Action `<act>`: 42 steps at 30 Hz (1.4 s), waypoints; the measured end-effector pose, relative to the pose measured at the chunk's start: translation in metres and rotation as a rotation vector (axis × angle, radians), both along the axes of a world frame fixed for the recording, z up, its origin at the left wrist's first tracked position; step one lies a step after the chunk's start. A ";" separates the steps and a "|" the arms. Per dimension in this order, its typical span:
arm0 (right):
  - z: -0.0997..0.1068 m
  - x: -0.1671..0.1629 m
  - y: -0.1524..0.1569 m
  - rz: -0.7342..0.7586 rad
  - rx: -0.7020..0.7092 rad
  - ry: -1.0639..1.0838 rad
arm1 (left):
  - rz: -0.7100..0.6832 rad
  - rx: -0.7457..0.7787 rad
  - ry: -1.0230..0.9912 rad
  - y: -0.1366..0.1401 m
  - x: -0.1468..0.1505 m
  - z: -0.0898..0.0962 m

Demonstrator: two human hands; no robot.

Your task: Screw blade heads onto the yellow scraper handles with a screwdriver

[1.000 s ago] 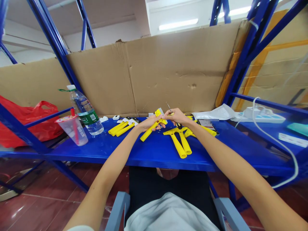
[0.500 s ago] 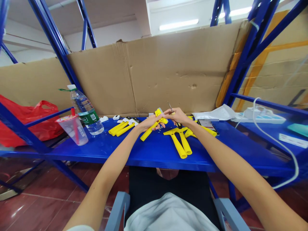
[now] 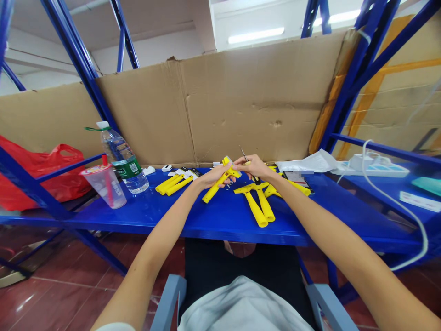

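Note:
My left hand is closed round a yellow T-shaped scraper, its hollow handle slanting down to the left. A pale strip shows along the scraper's head. Against that head, the fingertips of my right hand touch or nearly touch. My right hand also grips a screwdriver, its thin shaft pointing up and its dark and yellow handle partly hidden by the fingers. Small dark screws lie behind the hands. Two yellow T-shaped handles rest side by side before my right hand.
Left of my hands lie more yellow scrapers with black-and-white labels. A water bottle and a plastic cup stand farther left, near a red bag. At right are a phone, white packaging and a power strip.
The yellow scraper has turned slightly in my left hand, and its handle end has shifted a little to the right. My right hand stays almost in place with the screwdriver.

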State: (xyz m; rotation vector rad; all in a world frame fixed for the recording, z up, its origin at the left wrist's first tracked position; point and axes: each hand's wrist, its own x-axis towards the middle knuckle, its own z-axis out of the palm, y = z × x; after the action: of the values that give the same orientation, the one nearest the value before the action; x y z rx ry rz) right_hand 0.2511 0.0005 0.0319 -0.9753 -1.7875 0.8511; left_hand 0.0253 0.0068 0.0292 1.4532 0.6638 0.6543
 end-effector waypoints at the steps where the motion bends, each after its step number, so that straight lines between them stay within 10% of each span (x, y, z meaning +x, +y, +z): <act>1: 0.001 0.000 -0.001 -0.004 0.005 0.004 | -0.014 0.003 0.004 0.000 0.000 0.000; 42: 0.002 0.000 -0.003 -0.075 0.044 0.003 | 0.136 0.362 0.066 0.006 0.003 -0.004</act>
State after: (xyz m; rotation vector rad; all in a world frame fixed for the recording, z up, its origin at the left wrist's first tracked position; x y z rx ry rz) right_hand 0.2514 -0.0029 0.0340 -1.0050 -1.7487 0.7630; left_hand 0.0280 0.0128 0.0250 1.7803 0.7259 0.8677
